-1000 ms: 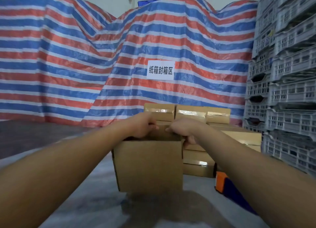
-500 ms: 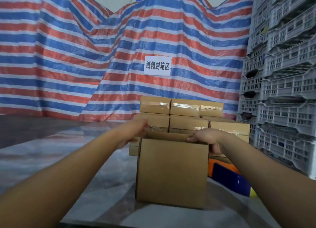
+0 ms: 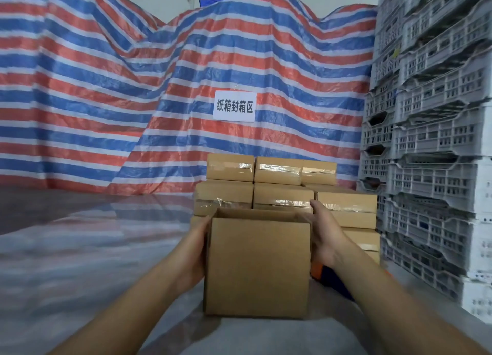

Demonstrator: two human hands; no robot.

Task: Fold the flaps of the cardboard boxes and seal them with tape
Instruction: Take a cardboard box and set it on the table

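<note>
A plain brown cardboard box (image 3: 257, 267) stands on the table in front of me with its top open. My left hand (image 3: 194, 253) lies flat against the box's left side, its fingers mostly hidden behind the wall. My right hand (image 3: 323, 232) presses the right side with straight fingers reaching up past the top edge. An orange and blue tape dispenser (image 3: 319, 272) peeks out behind my right wrist, largely hidden.
A stack of taped brown boxes (image 3: 279, 184) sits just behind the open box. Grey plastic crates (image 3: 431, 147) tower along the right. A striped red, white and blue tarp (image 3: 133, 88) with a white paper sign (image 3: 234, 106) covers the back. The glossy table (image 3: 80, 248) stretches left.
Both hands moved from the box's top edge down to its two sides. The box now stands nearer to me and more central in view.
</note>
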